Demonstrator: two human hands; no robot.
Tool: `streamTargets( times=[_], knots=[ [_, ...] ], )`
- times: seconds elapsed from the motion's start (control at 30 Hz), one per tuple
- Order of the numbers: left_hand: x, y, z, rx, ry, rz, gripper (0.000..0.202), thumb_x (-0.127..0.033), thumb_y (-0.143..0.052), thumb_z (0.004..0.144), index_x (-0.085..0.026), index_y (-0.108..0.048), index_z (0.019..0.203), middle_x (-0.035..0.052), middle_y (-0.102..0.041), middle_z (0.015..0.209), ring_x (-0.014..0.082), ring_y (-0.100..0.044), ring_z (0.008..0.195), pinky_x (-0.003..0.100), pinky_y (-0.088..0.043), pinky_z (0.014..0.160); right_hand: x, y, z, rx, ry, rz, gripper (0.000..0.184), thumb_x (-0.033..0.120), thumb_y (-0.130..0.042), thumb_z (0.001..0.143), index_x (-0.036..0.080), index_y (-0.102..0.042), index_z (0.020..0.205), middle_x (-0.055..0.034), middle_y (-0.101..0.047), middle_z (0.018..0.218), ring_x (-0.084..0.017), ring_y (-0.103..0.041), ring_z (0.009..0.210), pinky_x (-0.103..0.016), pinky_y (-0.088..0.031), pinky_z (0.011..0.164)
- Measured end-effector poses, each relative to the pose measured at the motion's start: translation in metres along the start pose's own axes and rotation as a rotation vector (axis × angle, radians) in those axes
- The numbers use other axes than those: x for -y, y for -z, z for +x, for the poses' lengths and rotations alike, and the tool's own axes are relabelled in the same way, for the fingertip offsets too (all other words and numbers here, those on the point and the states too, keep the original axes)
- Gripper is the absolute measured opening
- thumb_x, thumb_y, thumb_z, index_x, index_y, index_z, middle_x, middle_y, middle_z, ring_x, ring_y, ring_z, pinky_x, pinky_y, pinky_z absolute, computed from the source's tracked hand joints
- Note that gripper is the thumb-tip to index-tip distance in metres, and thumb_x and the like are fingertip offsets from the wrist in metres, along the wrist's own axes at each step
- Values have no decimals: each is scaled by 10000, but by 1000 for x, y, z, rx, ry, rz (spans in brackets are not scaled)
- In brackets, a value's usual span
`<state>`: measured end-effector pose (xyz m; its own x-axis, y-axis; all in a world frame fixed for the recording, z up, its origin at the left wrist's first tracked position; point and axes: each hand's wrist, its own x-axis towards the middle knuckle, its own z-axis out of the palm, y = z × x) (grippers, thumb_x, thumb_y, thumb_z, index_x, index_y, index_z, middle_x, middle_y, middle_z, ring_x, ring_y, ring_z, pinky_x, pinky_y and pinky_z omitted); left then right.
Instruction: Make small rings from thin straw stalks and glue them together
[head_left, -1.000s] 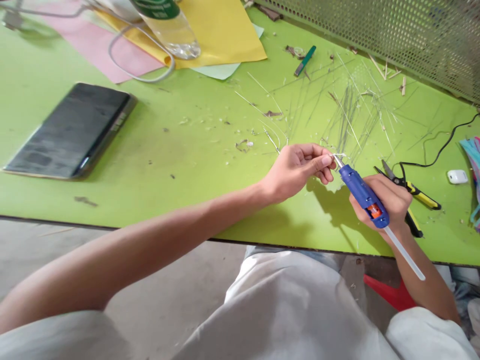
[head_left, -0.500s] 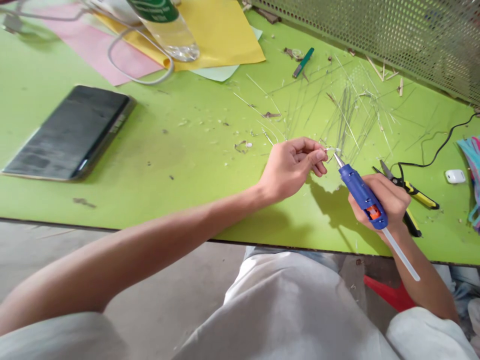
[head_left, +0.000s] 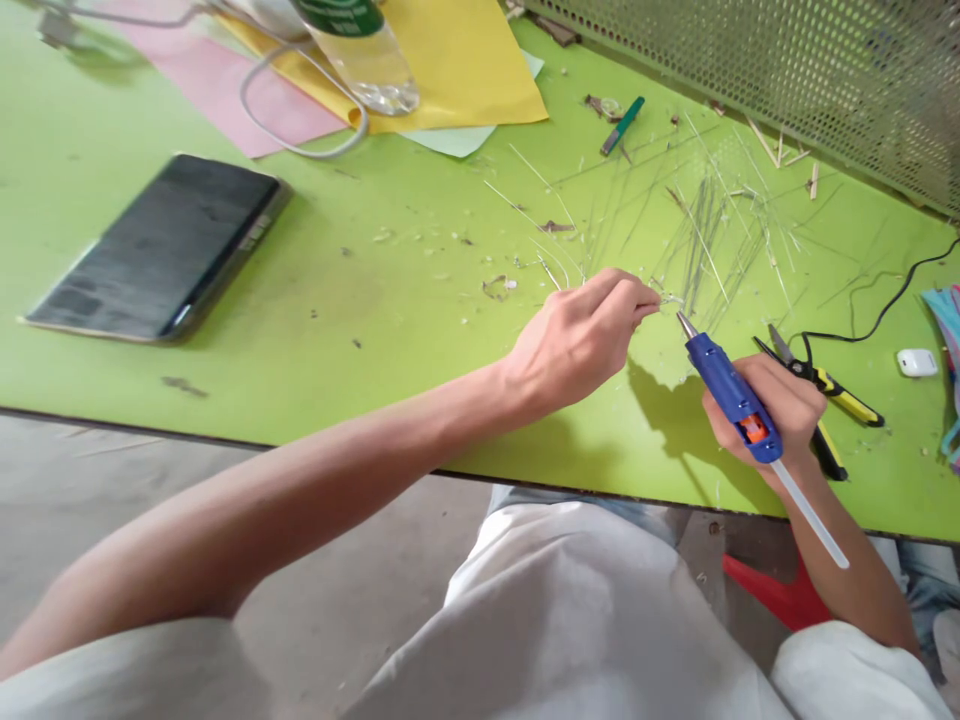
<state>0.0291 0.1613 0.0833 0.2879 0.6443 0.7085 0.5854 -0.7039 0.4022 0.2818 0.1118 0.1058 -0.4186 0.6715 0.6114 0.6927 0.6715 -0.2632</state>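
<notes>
A blue hot glue gun point(head_left: 729, 392) sits in the right hand point(head_left: 784, 415), whose fingers close around its grip. Its metal nozzle point(head_left: 685, 322) points left and toward the far side, held above the table. A pale glue stick point(head_left: 814, 515) juts from the back toward the near side. The gun looks light and rigid; the grip is the place to hold it, since the nozzle may be hot.

Just left of the nozzle, the left hand point(head_left: 577, 340) is closed in a pinch, apparently on a tiny pale sliver point(head_left: 670, 298) in the air. The sliver seems thin and brittle, best taken lightly at the fingertips.

Beyond the hands, thin pale strands point(head_left: 709, 235) lie scattered across a lime-green table point(head_left: 330, 300). To the right are yellow-handled snips point(head_left: 844, 395), a black cable point(head_left: 862, 335) and a small white case point(head_left: 916, 362). To the left lies a dark phone point(head_left: 157, 250). At the far edge are a plastic bottle point(head_left: 367, 60) on yellow paper point(head_left: 480, 85), pink paper point(head_left: 225, 105) and a perforated metal panel point(head_left: 750, 70).
</notes>
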Motion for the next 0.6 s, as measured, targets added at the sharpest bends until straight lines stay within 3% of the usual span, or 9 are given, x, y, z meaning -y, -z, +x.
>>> streamTargets(
  times=[0.23, 0.6],
  knots=[
    [3, -1, -3, 35, -192, 152, 189, -116, -472, 1127, -115, -657, 1168, 100, -783, 1050, 157, -780, 833, 244, -618, 658, -3, -1, -4, 23, 0, -20, 217, 169, -718, 870, 232, -543, 759, 18, -566, 667, -129, -489, 552, -291, -406, 548],
    [5, -2, -8, 65, -226, 198, 255, -101, -385, 1127, -130, -624, 1211, 115, -771, 1082, 174, -797, 889, 241, -635, 660, 0, 0, -1, 96, -20, -75, 235, 170, -659, 870, 252, -480, 743, 8, -523, 650, -146, -441, 546, -302, -358, 541]
  ],
)
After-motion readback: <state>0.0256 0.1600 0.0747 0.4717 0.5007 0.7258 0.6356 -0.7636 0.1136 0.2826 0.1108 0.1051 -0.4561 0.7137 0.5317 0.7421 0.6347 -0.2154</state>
